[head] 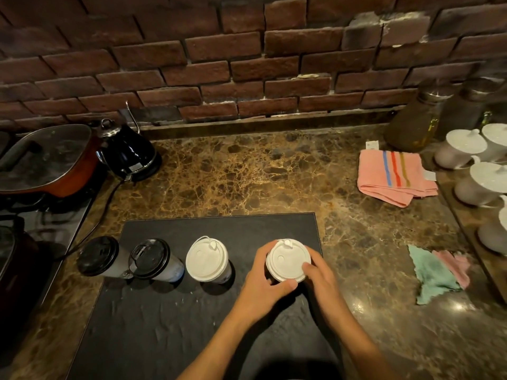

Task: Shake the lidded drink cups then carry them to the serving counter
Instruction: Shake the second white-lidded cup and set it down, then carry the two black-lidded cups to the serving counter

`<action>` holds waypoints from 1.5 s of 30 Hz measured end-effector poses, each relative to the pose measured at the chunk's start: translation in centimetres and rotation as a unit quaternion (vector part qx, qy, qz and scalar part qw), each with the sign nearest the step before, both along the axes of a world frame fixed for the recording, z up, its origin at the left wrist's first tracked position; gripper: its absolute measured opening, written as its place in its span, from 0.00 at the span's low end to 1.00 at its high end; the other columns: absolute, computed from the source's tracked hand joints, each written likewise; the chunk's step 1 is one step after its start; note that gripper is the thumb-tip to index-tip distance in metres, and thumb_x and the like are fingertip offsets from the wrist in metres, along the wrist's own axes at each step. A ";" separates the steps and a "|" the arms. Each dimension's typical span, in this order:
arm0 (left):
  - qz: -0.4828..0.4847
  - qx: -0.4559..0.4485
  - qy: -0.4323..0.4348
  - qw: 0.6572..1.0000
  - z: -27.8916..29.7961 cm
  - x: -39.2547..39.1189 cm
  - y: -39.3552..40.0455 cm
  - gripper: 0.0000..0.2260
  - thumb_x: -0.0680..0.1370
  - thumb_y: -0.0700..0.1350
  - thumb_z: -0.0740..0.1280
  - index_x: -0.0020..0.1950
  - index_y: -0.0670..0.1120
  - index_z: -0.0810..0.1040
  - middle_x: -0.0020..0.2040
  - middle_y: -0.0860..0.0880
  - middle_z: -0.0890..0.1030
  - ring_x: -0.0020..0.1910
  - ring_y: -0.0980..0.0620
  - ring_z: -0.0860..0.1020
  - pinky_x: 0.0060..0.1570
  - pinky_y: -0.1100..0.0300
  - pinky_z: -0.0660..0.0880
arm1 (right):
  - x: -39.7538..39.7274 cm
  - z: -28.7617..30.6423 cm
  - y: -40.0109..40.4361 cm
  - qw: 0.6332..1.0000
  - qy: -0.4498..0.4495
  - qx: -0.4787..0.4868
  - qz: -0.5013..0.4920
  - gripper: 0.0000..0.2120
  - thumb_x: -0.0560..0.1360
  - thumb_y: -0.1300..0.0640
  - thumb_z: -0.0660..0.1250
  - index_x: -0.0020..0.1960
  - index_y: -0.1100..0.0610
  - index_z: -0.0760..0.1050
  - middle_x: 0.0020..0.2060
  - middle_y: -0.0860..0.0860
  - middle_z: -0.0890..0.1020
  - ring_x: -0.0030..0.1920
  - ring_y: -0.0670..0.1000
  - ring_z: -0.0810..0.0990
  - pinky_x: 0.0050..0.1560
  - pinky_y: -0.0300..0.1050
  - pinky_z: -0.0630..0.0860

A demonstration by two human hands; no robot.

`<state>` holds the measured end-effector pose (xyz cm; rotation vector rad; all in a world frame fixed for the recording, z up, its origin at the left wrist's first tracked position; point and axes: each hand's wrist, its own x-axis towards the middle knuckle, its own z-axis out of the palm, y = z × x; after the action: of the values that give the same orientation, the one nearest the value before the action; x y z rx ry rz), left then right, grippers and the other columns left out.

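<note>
Left hand (259, 275) and right hand (319, 275) both gripping round white-lidded cup (288, 260), upright on matte black mat (170, 325) over veined marble tabletop (247, 174).

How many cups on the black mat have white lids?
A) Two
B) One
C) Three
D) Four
A: two white lids show, one on the free-standing white-lidded cup and one on the held cup, which the left hand and right hand grip; the other two cups have black lids.
</note>
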<state>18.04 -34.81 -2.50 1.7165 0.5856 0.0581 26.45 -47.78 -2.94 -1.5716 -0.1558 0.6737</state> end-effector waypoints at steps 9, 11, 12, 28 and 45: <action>-0.054 0.176 0.038 0.982 2.7 -0.3 -0.4 0.37 0.71 0.58 0.70 0.76 0.62 0.56 0.77 0.59 0.59 0.77 0.59 0.56 0.75 0.53 0.61 | -0.1 0.7 -1.9 0.956 -0.189 -0.211 0.082 0.23 0.82 0.51 0.59 0.76 0.46 0.61 0.75 0.45 0.65 0.73 0.43 0.62 0.75 0.47 0.58; -0.064 0.219 0.048 0.972 3.5 -0.6 -0.4 0.34 0.73 0.59 0.67 0.76 0.64 0.54 0.80 0.58 0.52 0.79 0.57 0.50 0.75 0.53 0.57 | -0.3 1.4 -2.4 0.937 -0.231 -0.246 0.094 0.24 0.82 0.47 0.57 0.76 0.45 0.59 0.77 0.45 0.62 0.76 0.46 0.58 0.77 0.52 0.55; -0.064 0.241 0.045 0.967 4.0 -0.8 -0.3 0.33 0.75 0.58 0.66 0.76 0.64 0.55 0.80 0.58 0.50 0.79 0.57 0.47 0.76 0.53 0.56 | -0.4 1.7 -2.6 0.925 -0.254 -0.265 0.100 0.24 0.81 0.45 0.56 0.77 0.45 0.59 0.77 0.45 0.61 0.77 0.47 0.56 0.77 0.53 0.53; 0.104 0.544 0.103 0.827 6.7 -13.6 11.6 0.32 0.72 0.56 0.72 0.74 0.50 0.69 0.78 0.42 0.63 0.78 0.39 0.57 0.70 0.40 0.65 | -5.8 6.4 5.0 0.745 -0.504 -0.393 0.194 0.30 0.75 0.45 0.58 0.76 0.52 0.62 0.78 0.51 0.61 0.79 0.58 0.54 0.76 0.64 0.51; 0.143 0.509 0.132 0.839 2.6 -26.4 25.9 0.35 0.71 0.58 0.72 0.75 0.50 0.67 0.78 0.41 0.64 0.78 0.39 0.59 0.72 0.41 0.63 | -22.3 4.4 21.5 0.714 -0.527 -0.369 0.276 0.30 0.75 0.45 0.57 0.75 0.55 0.64 0.76 0.55 0.65 0.77 0.58 0.60 0.76 0.58 0.58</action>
<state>-8.36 -8.94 0.11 2.6758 1.1474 0.4135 4.10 -26.29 1.48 -2.5929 -1.4092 0.1567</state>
